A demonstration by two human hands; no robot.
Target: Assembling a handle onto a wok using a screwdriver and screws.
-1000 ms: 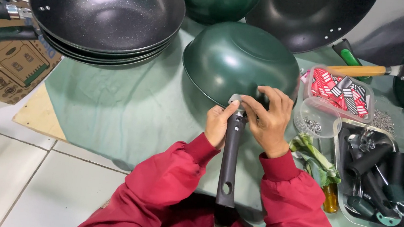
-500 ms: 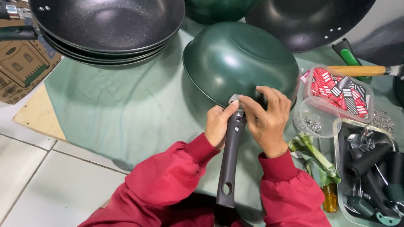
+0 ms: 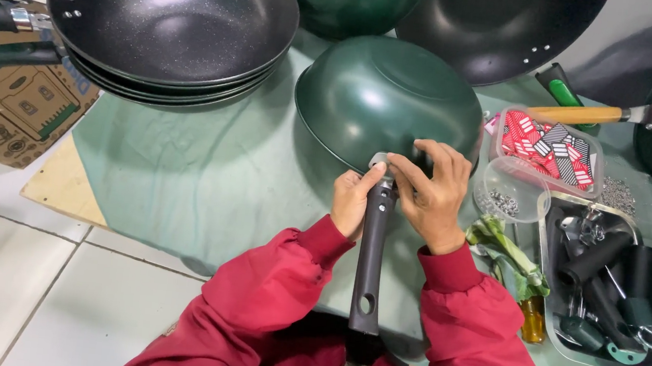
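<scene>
A dark green wok (image 3: pixel 387 101) lies upside down on the green table cloth (image 3: pixel 206 170). A long black handle (image 3: pixel 373 252) runs from its near rim toward me. My left hand (image 3: pixel 352 202) grips the top of the handle where it meets the rim. My right hand (image 3: pixel 430 194) is closed around the same joint from the right, fingertips on the metal end of the handle. Both arms are in red sleeves.
A stack of black woks (image 3: pixel 169 21) with handles stands at the back left over a cardboard box (image 3: pixel 19 102). More woks (image 3: pixel 496 23) lie behind. At right are a tub of labels (image 3: pixel 552 146), a clear cup of screws (image 3: pixel 511 190), a tray of black handles (image 3: pixel 605 293) and a wooden-handled tool (image 3: pixel 591 114).
</scene>
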